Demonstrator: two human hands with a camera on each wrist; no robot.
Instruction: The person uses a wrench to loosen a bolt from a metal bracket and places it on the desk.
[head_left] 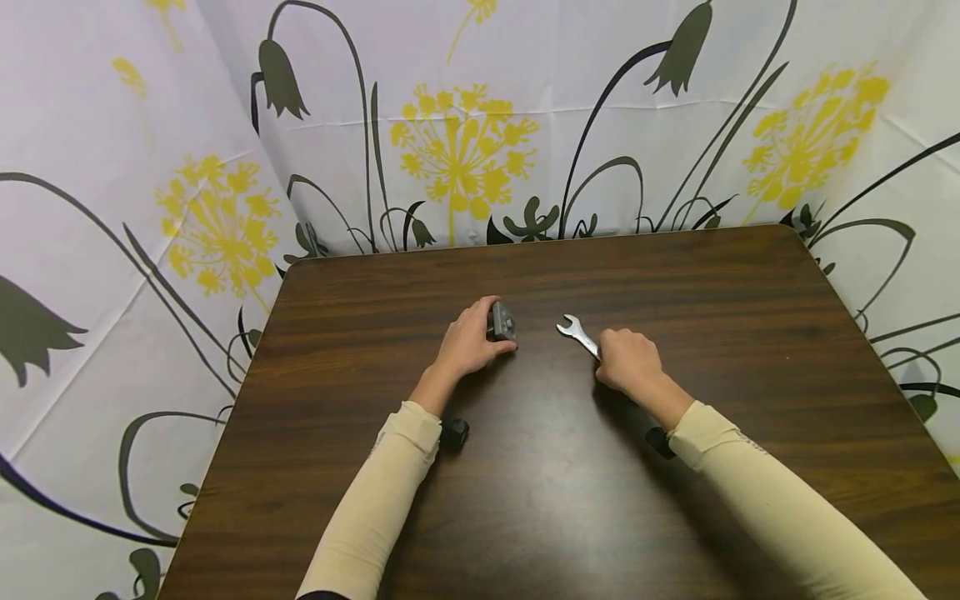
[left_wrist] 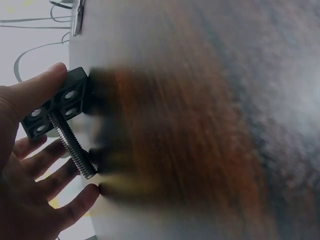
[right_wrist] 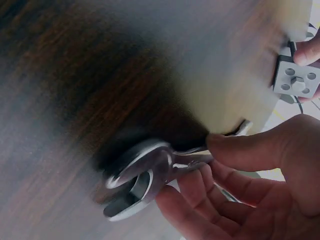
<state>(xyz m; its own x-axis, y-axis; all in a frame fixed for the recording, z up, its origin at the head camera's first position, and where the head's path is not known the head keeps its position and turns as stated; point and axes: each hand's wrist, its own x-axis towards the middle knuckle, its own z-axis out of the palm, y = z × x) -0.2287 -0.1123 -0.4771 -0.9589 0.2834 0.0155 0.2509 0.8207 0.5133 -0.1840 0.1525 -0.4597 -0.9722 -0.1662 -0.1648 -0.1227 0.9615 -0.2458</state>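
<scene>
My left hand [head_left: 467, 340] pinches a small grey square plate [head_left: 502, 321] between thumb and fingers, above the left-middle of the table. From the plate's back, a threaded bolt [left_wrist: 72, 145] sticks out towards the palm. The hex bolt head [right_wrist: 298, 83] shows on the other face, with several round holes about it. To the right, my right hand [head_left: 630, 360] grips a silver wrench [head_left: 576, 330] by its shaft. One wrench end points up and left, towards the plate but apart from it. In the right wrist view, an open-jawed end lies nearest the camera.
Beneath both hands is a dark wood-grain table [head_left: 555, 517]. A white curtain [head_left: 570, 158] with yellow and grey flower prints hangs behind its back edge and along the sides. Black wrist devices [head_left: 454, 435] sit at both sleeve cuffs.
</scene>
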